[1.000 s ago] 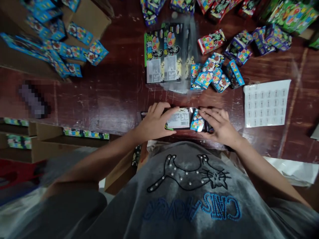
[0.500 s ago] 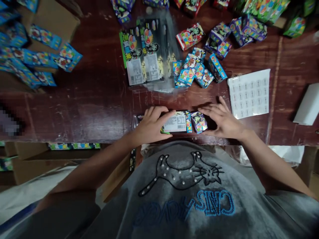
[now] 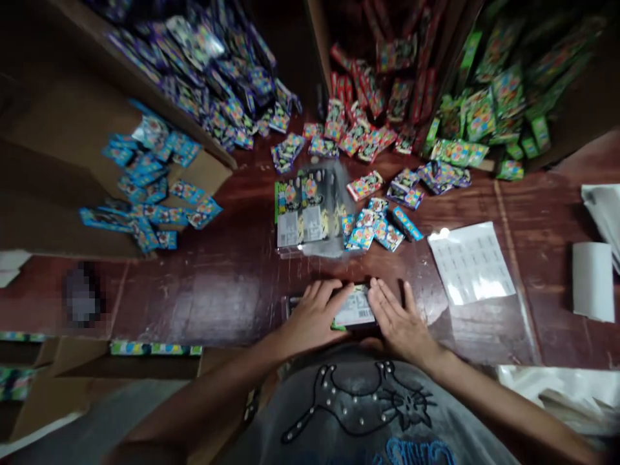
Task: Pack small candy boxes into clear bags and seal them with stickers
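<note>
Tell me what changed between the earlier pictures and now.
The right hand has moved toward the left hand, covering the black package's right end. The purple box beside that end half a second ago no longer shows; whether it went inside is hidden. The view tilted up. The left hand remains on the package; the white sheet and nearby blue boxes stayed put.

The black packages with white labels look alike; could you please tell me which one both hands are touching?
The front package, touched by the left hand and right hand; the other packages lie farther back, beside blue boxes, untouched.
</note>
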Demonstrator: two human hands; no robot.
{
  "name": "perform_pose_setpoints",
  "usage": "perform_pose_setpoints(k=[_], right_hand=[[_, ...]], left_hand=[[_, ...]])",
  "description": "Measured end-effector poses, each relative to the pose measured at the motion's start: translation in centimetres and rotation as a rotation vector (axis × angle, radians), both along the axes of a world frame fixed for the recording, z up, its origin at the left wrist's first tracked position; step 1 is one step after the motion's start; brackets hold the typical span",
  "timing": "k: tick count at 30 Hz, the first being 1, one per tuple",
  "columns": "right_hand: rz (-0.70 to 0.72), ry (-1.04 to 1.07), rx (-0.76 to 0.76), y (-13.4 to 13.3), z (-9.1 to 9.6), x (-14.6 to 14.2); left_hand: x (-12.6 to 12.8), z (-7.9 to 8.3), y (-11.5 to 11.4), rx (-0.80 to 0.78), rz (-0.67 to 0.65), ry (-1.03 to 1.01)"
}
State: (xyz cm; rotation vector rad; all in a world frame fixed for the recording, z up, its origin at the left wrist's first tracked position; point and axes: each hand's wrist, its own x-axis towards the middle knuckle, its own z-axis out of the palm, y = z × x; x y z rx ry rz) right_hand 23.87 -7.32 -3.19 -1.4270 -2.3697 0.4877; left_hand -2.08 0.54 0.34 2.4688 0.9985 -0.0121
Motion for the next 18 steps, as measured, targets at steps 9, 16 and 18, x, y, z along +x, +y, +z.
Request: perform_pose_setpoints(k=[9, 16, 18], right_hand=[[-0.438, -0.046, 0.359, 14.4, 3.5, 15.6], [-0.58, -0.321, 0.113, 28.0, 4.3, 20.0], [-0.567, -0.379, 0.08, 29.8, 5.2, 19.9]], left_hand=[[8.0, 6.0, 20.1, 0.408, -0.004, -0.107], [19.1, 4.2, 29.2, 0.301, 0.392, 0.252], [18.8, 4.4, 29.0, 0.326, 0.393, 0.221]])
